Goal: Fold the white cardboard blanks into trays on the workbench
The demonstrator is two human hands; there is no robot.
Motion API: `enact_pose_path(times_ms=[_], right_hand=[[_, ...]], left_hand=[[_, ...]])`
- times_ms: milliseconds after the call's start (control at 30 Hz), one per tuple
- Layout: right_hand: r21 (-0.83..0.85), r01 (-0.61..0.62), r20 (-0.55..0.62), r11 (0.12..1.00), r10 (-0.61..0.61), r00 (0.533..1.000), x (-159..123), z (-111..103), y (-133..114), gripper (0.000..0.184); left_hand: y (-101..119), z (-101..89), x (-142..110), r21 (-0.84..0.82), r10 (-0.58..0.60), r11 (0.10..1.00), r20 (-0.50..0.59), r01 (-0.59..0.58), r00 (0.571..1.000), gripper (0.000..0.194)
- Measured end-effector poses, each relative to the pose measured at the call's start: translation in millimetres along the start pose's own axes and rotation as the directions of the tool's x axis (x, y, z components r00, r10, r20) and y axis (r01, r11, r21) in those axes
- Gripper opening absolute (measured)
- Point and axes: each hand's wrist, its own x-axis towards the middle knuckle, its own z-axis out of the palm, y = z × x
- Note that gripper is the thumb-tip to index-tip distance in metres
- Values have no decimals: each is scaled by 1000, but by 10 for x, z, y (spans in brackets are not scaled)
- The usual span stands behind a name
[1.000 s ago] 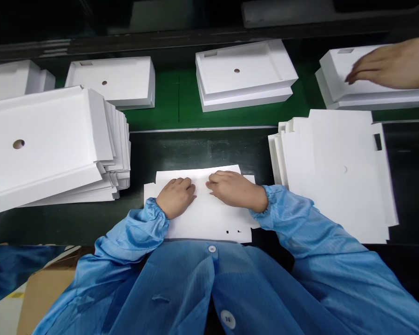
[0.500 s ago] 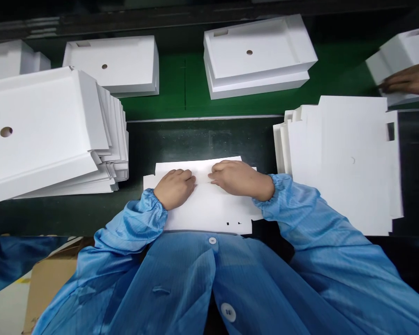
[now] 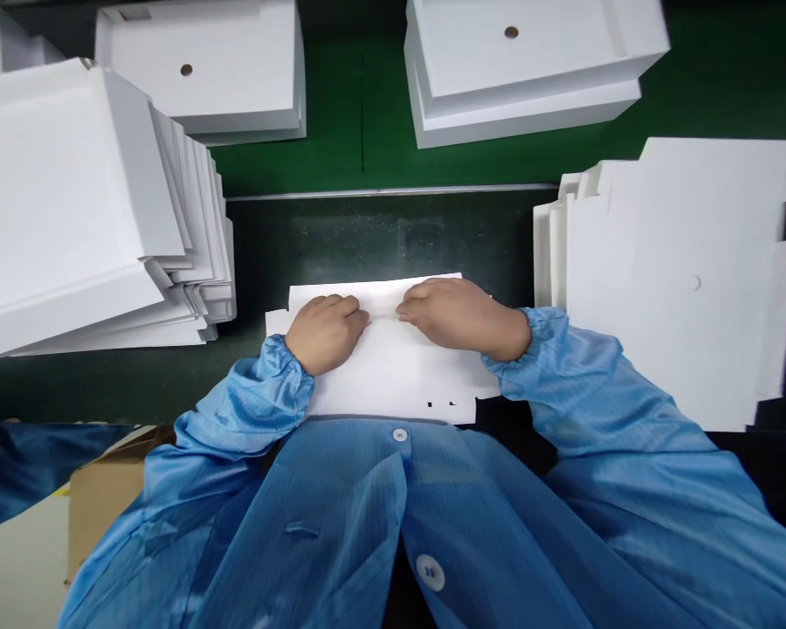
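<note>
Sheet (image 3: pixel 393 376) of white card, lying on dark counter (image 3: pixel 380 236), near edge beside blue coat (image 3: pixel 341 489). Pinched along raised crease towards far edge: left hand (image 3: pixel 326 334) and right hand (image 3: pixel 445 314), grip closed on card at both, fingertips apart. Leftward, stack of part-folded trays (image 3: pixel 45 201); rightward, stack of flat blanks (image 3: pixel 681 288). Beyond, white boxes (image 3: pixel 236 70) on green surface (image 3: pixel 334 162).

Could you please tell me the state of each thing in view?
Sheet: mostly flat, slightly ridged in its far part.
Left hand: fingers curled closed on the sheet.
Right hand: fingers curled closed on the sheet.
Left stack: uneven, top piece's sides raised.
Right stack: unfolded, uneven edges.
Boxes: folded into shape, piled.
Carton: partly hidden, open or closed unclear.
</note>
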Motion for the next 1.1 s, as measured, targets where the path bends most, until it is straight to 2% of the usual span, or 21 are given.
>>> enact_pose_path(times_ms=[233, 400, 600, 767, 833, 967, 1033, 1100], right_hand=[[-54, 32, 1, 998, -32, 999, -6, 42, -41, 31], [-113, 41, -41, 993, -46, 998, -24, 100, -99, 29], [-116, 26, -18, 993, -28, 999, 2, 101, -116, 30], [-59, -3, -7, 998, 3, 1000, 75, 111, -54, 29], [-35, -44, -16, 998, 44, 999, 104, 111, -23, 28], [-11, -235, -57, 972, 234, 971, 143, 109, 24, 26], [-16, -275, -66, 961, 273, 960, 147, 113, 43, 24], [-48, -267, -80, 962, 263, 962, 136, 119, 63, 24]], left_hand=[[40, -30, -8, 30, 35, 999, 32, -36, 999, 33], [88, -23, -13, 65, 33, 997, 44, -36, 998, 30], [59, 44, -1, -27, 20, 999, 18, -20, 1000, 33], [5, 31, 59, -53, -34, 998, 79, 39, 996, 32], [-5, -1, 100, -62, -109, 991, 105, 116, 989, 34], [-20, -50, 178, -42, -270, 959, 162, 280, 949, 35], [-37, -46, 190, -42, -285, 955, 157, 295, 946, 34], [-63, -31, 174, -50, -255, 964, 122, 262, 959, 33]])
